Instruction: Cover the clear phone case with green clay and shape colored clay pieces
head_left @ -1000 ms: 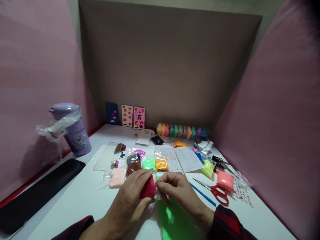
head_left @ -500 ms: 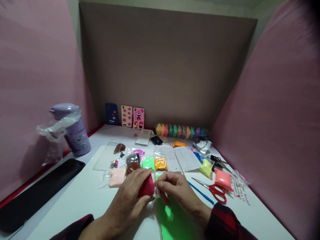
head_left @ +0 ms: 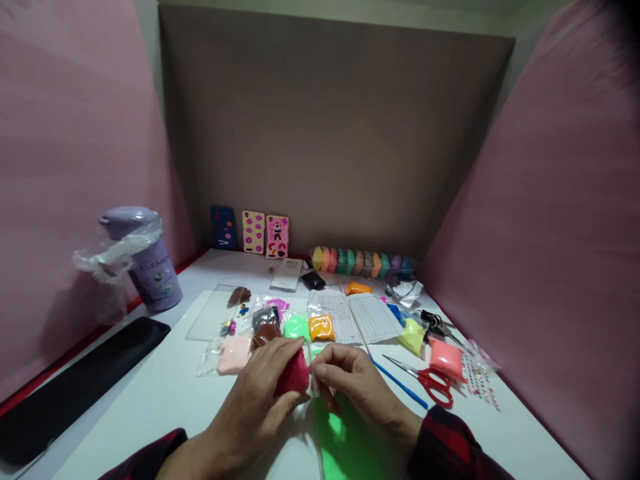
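Observation:
My left hand (head_left: 255,393) is closed around a crimson packet (head_left: 295,375) that looks like modelling clay in a clear wrapper. Its fingers lie over the far side and the thumb is underneath. At the packet's right edge, my right hand (head_left: 353,377) pinches the clear plastic (head_left: 315,385) between thumb and fingers. Below the right hand a bright green sheet (head_left: 347,443) lies on the white table. Just beyond the hands are packets of green clay (head_left: 297,327), orange clay (head_left: 321,327) and pale pink clay (head_left: 235,355).
Red-handled scissors (head_left: 435,385), a blue stick (head_left: 403,383) and a coral packet (head_left: 447,359) lie to the right. An open notebook (head_left: 375,317) is behind. At left stand a purple tumbler (head_left: 157,273) and a long black case (head_left: 85,387). Decorated phone cases (head_left: 253,232) lean at the back.

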### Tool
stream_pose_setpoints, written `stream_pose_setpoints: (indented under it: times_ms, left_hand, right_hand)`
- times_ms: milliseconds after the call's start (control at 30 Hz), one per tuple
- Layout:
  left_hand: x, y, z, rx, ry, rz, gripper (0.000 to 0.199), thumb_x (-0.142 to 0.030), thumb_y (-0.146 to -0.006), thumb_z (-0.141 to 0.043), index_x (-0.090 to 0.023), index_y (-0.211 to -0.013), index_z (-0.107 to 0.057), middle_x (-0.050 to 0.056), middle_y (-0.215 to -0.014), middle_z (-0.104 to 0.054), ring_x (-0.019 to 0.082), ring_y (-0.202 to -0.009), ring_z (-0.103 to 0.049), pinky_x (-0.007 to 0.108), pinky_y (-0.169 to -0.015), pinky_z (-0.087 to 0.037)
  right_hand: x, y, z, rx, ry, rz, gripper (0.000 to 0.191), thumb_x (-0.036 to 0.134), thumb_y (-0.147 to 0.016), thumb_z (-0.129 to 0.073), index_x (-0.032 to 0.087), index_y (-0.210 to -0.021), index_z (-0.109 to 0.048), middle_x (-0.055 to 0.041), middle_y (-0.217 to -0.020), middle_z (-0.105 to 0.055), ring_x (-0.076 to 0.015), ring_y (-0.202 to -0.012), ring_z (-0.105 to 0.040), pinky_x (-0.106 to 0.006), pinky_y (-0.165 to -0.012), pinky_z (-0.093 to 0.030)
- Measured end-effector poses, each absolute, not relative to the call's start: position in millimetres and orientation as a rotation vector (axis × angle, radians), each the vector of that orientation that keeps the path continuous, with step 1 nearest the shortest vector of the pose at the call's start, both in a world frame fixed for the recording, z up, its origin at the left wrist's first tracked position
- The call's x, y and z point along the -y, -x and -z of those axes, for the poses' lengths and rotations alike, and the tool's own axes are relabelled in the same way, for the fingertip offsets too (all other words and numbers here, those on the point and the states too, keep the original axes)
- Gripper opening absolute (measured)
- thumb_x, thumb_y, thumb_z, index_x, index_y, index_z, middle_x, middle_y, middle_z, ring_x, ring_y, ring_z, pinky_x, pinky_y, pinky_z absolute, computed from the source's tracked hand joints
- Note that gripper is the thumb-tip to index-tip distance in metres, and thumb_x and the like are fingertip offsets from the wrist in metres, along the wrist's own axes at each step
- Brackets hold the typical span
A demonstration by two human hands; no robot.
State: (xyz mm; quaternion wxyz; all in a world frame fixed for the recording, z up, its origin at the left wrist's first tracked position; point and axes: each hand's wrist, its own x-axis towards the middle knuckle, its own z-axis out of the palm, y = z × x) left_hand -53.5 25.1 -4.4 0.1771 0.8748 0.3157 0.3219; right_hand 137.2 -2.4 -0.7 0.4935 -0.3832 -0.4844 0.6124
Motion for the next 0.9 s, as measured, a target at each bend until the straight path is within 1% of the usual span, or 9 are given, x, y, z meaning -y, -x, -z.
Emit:
stream_pose_setpoints:
  times_ms: [100,267,467,600,733,900]
  left_hand:
    - [-25.2,53.6,3.6,-0.883,-2.489,-0.905,0.064,-0.012,-0.079,-0.058,-0.031,-0.134,-0.030,0.008,-0.129,-0.051,0.027,-0.120,-0.047,0.048,-0.099,-0.042]
    - [-25.1,52.4,1.8,-0.887,-2.494,-0.882,0.065,-0.010,-0.080,-0.057,-0.033,-0.133,-0.027,0.007,-0.130,-0.050,0.026,-0.120,-0.045,0.049,-0.099,-0.041]
    - [-24.6,51.5,0.5,-0.870,-2.541,-0.860,0.067,-0.008,-0.080,-0.055,-0.032,-0.133,-0.023,0.008,-0.130,-0.049,0.027,-0.121,-0.045,0.051,-0.099,-0.040]
    - [-24.0,52.4,-0.2,-0.869,-2.558,-0.876,0.065,-0.008,-0.080,-0.055,-0.031,-0.133,-0.025,0.009,-0.129,-0.050,0.027,-0.119,-0.046,0.051,-0.097,-0.041]
    - [-23.8,52.3,-1.0,-0.858,-2.570,-0.912,0.063,-0.007,-0.079,-0.055,-0.029,-0.132,-0.029,0.010,-0.126,-0.052,0.028,-0.117,-0.048,0.052,-0.095,-0.043]
    - [-24.8,52.1,-1.0,-0.865,-2.559,-0.939,0.061,-0.007,-0.077,-0.056,-0.027,-0.131,-0.034,0.010,-0.125,-0.054,0.027,-0.115,-0.050,0.050,-0.095,-0.044]
  right_hand:
    - [3.3,-137.4,0.9,1.179,0.916,-1.486,0.022,0.029,-0.079,-0.065,0.013,-0.067,-0.056,0.0028,-0.051,-0.054,-0.0049,-0.036,-0.043,-0.016,-0.036,-0.030]
    - [4.1,-136.5,-1.6,1.170,0.914,-1.491,0.022,0.029,-0.078,-0.066,0.013,-0.067,-0.056,0.0021,-0.053,-0.055,-0.0047,-0.036,-0.043,-0.016,-0.035,-0.030]
    - [3.5,-134.9,-2.8,1.165,0.925,-1.495,0.021,0.028,-0.076,-0.067,0.013,-0.066,-0.056,0.0022,-0.053,-0.056,-0.0042,-0.035,-0.043,-0.016,-0.036,-0.030]
    - [4.1,-135.3,-2.8,1.185,0.933,-1.485,0.023,0.030,-0.077,-0.066,0.013,-0.066,-0.056,0.0030,-0.051,-0.054,-0.0040,-0.035,-0.042,-0.016,-0.036,-0.029]
    - [4.6,-135.3,-3.6,1.173,0.948,-1.483,0.023,0.030,-0.075,-0.068,0.013,-0.066,-0.056,0.0031,-0.054,-0.055,-0.0035,-0.036,-0.041,-0.016,-0.035,-0.028]
    - [3.9,-136.4,-3.3,1.205,0.949,-1.477,0.023,0.032,-0.076,-0.068,0.013,-0.067,-0.057,0.0028,-0.054,-0.056,-0.0039,-0.037,-0.043,-0.017,-0.036,-0.027]
